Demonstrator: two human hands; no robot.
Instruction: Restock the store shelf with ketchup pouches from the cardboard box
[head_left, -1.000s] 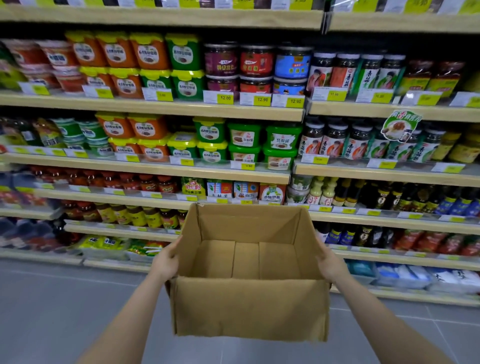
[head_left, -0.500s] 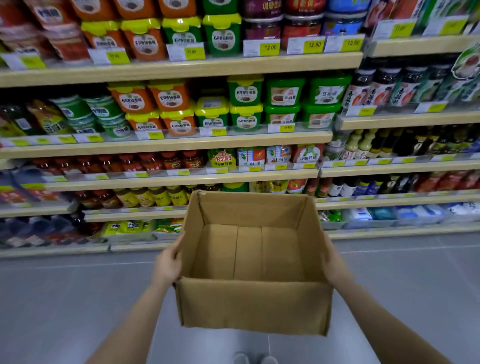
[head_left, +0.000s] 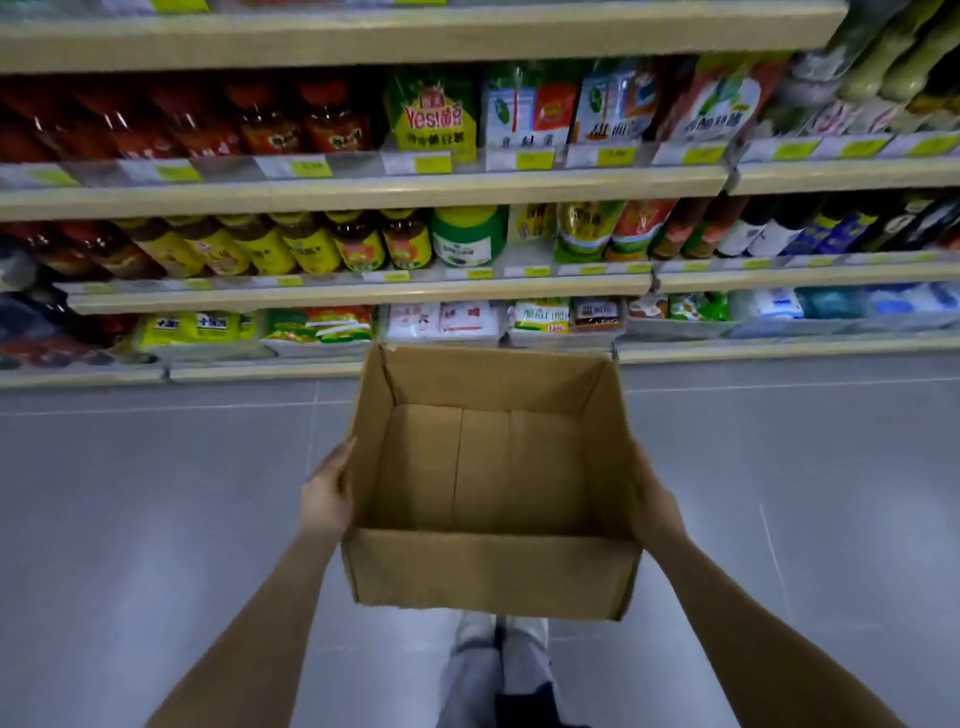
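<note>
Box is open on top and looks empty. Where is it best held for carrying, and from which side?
By its two short side walls, one hand from each side, as now: left hand flat on the left wall, right hand on the right wall of the cardboard box. The walls are flat and upright and no handle holes show, so opposed palms seem safest.

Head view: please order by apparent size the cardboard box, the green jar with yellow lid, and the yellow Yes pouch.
1. cardboard box, by far the largest, but nearest the camera.
2 and 3. Yes pouch and green jar look alike, so I do not rank them.
</note>
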